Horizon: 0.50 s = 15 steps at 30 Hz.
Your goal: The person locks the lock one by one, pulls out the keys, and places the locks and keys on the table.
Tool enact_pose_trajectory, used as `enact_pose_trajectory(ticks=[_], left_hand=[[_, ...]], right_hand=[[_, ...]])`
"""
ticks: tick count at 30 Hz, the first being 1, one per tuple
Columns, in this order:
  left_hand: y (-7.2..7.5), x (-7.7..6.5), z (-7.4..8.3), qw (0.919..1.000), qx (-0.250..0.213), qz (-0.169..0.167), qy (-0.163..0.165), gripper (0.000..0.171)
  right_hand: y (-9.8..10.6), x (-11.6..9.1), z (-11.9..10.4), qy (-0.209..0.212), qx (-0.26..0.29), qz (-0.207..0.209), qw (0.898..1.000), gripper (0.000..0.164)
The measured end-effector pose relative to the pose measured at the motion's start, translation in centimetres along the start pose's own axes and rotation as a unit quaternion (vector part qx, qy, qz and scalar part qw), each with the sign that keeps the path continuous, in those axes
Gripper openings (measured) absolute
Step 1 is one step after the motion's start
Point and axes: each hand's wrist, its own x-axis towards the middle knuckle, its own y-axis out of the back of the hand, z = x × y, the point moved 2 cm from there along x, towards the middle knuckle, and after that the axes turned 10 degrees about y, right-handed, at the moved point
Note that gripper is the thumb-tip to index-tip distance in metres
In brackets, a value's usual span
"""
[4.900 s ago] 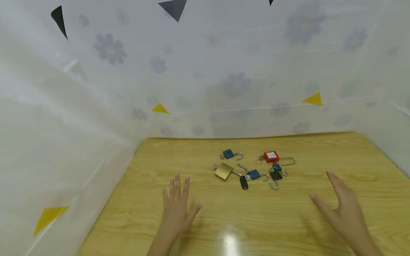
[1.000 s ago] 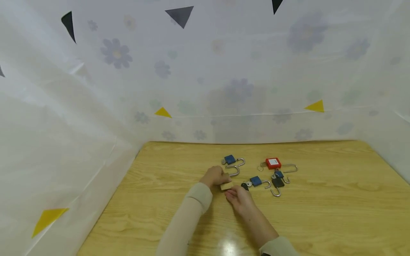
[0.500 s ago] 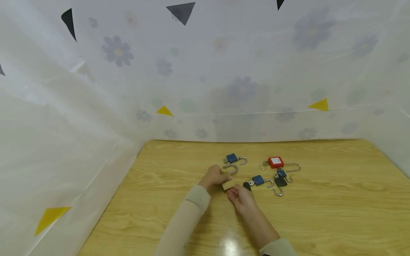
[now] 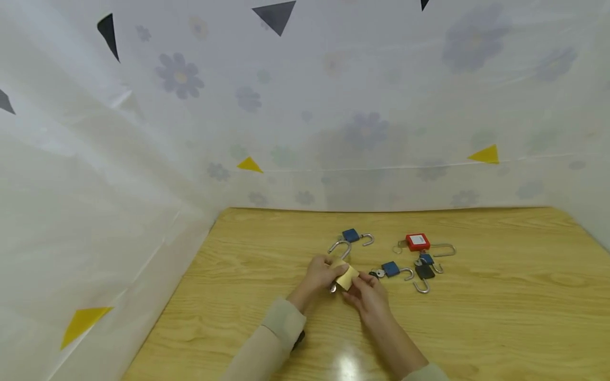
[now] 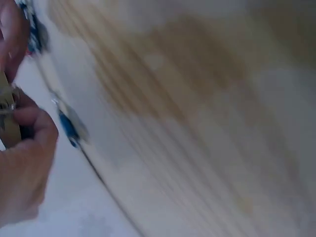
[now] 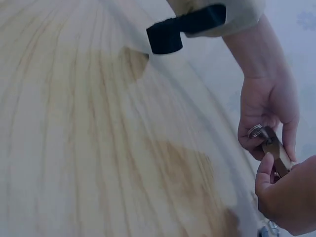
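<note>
Left hand [image 4: 320,278], pale sleeve cuff [image 4: 285,321] at the wrist: fingers curled round the near-left side of a brass padlock [image 4: 348,278], thumb across its face. Small metal ring [image 6: 256,131] at the padlock's end, by the left fingers in the right wrist view. Padlock sits between the two sets of fingers, tilted, its steel shackle [image 4: 340,245] looping out beyond the left fingers, one end free. Farther past the left fingertips, rear blue padlock [image 4: 350,235]. Right hand [image 4: 371,297] next: thumb and fingers pinching the brass body's right side. Just right of those fingers, front blue padlock [image 4: 391,269], with key. Farther right and beyond them, red padlock [image 4: 418,242], white label; nearer, black padlock [image 4: 424,271]; small blue padlock [image 4: 426,259] close behind it.
</note>
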Motion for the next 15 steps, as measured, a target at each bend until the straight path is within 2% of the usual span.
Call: enact_pose_trajectory(ticks=[4,7,10,15], left_hand=[[-0.4,-2.3,0.5,0.9960,-0.082,0.033,0.011,0.038],[-0.6,-3.9,0.9,0.9908,-0.130,0.035,0.009,0.035],[-0.7,-5.2,1.2,0.9831,-0.182,0.004,0.016,0.035],[-1.0,-6.8,1.3,0.9678,-0.237,-0.073,0.046,0.035]], right_hand=[[0.2,-0.4,-1.2,0.019,-0.026,-0.004,0.999,0.034],[0.4,-1.0,-2.3,0.026,-0.060,-0.015,0.998,0.034],[0.8,-1.6,-3.7,0.040,-0.129,-0.034,0.990,0.034],[1.7,-2.8,-5.7,0.057,-0.235,-0.056,0.969,0.036]])
